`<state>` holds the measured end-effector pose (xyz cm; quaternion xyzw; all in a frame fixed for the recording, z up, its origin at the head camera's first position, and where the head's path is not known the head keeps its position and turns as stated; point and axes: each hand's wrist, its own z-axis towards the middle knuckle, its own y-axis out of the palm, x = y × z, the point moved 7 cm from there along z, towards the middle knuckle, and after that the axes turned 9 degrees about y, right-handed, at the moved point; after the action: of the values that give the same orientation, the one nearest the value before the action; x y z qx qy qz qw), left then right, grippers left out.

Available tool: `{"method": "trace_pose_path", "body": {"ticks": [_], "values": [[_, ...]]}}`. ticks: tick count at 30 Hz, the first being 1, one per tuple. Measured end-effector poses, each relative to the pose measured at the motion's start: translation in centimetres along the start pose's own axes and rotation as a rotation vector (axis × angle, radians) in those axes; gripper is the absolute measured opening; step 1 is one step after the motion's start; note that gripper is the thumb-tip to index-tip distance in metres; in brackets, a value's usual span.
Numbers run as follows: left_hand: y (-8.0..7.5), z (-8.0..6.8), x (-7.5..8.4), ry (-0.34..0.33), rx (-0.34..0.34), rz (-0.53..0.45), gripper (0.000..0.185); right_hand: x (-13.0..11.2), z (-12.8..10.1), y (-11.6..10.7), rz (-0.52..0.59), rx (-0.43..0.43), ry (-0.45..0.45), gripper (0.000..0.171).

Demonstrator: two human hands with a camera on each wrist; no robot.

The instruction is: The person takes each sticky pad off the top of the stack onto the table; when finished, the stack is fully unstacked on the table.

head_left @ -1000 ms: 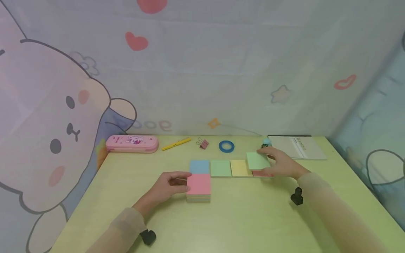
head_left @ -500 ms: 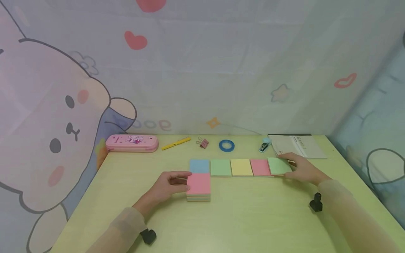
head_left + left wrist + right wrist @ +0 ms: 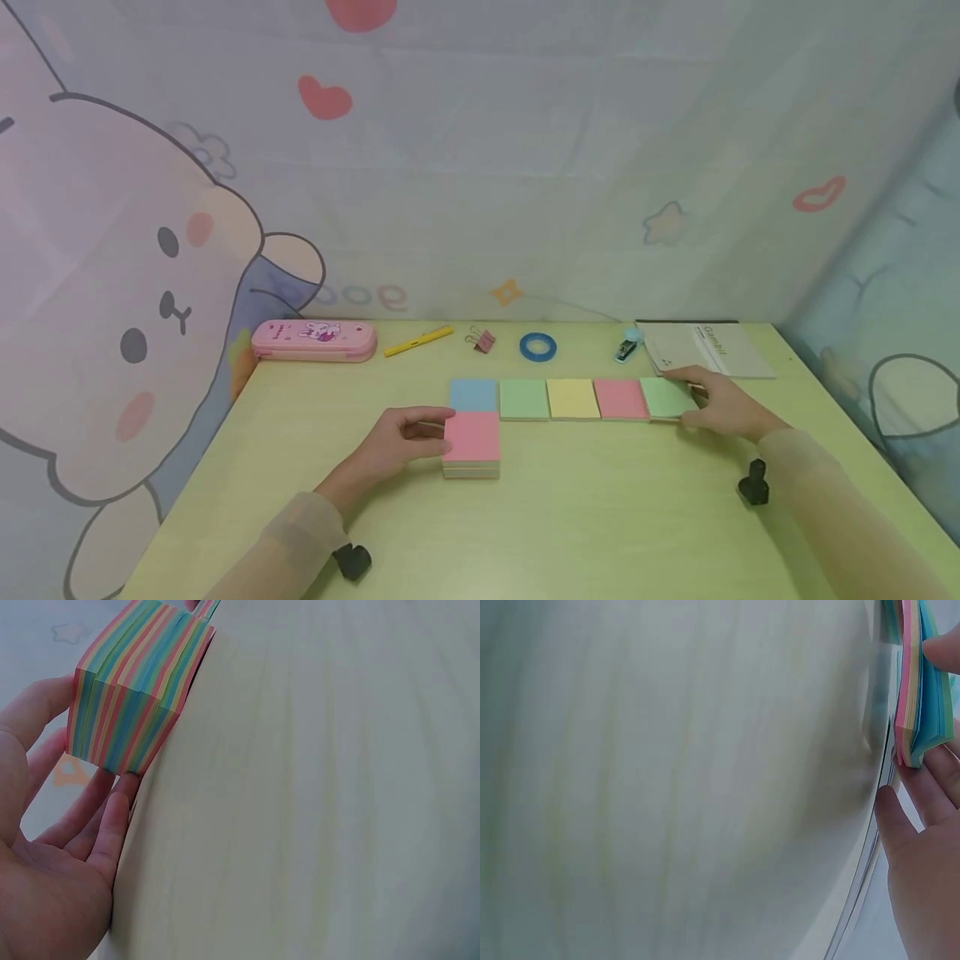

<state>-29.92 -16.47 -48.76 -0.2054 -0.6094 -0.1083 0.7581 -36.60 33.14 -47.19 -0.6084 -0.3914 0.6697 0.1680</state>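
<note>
- Lying far left at the back edge of the pale yellow-green wooden table (image 3: 585,517): pink oblong pencil case (image 3: 313,341) with a rabbit print, then a yellow pen (image 3: 417,341), a pink binder clip (image 3: 482,339), a blue tape ring (image 3: 537,346).
- Left hand (image 3: 397,442) is gripping the thick pink-topped sticky-note block (image 3: 471,445): thumb on the far side, fingers curling along its left side. The left wrist view is showing the block's striped multicolour edge (image 3: 135,690) sitting against the fingers (image 3: 105,817).
- The block is sitting flat near table centre, its far edge touching the blue square pad (image 3: 473,395).
- Running rightward from the blue pad in one row, edges touching: green square pad (image 3: 523,398), yellow square pad (image 3: 573,398), pink square pad (image 3: 620,398), light green square pad (image 3: 667,397).
- Right hand (image 3: 723,407) is pinching the light green pad at its right edge, fingers on the far corner, thumb at the near corner. That pad is lying flat at the row's right end, touching the pink pad.
- The right wrist view is showing a thin multicolour stack edge (image 3: 919,682) with fingers (image 3: 930,787) against it.
- Sitting behind the row at right: small blue stapler (image 3: 627,344), and beside it a grey notebook (image 3: 712,350).
</note>
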Motion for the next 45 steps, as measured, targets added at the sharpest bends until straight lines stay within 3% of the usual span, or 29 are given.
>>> {"method": "trace_pose_path", "body": {"ticks": [12, 45], "values": [[0.1, 0.0, 0.1, 0.002, -0.003, 0.003, 0.049, 0.7, -0.4, 0.3, -0.156, -0.003, 0.046, 0.080], [0.0, -0.1, 0.0, 0.014, 0.000, -0.001, 0.049, -0.5, -0.3, 0.6, -0.228, -0.009, 0.020, 0.083]]}}
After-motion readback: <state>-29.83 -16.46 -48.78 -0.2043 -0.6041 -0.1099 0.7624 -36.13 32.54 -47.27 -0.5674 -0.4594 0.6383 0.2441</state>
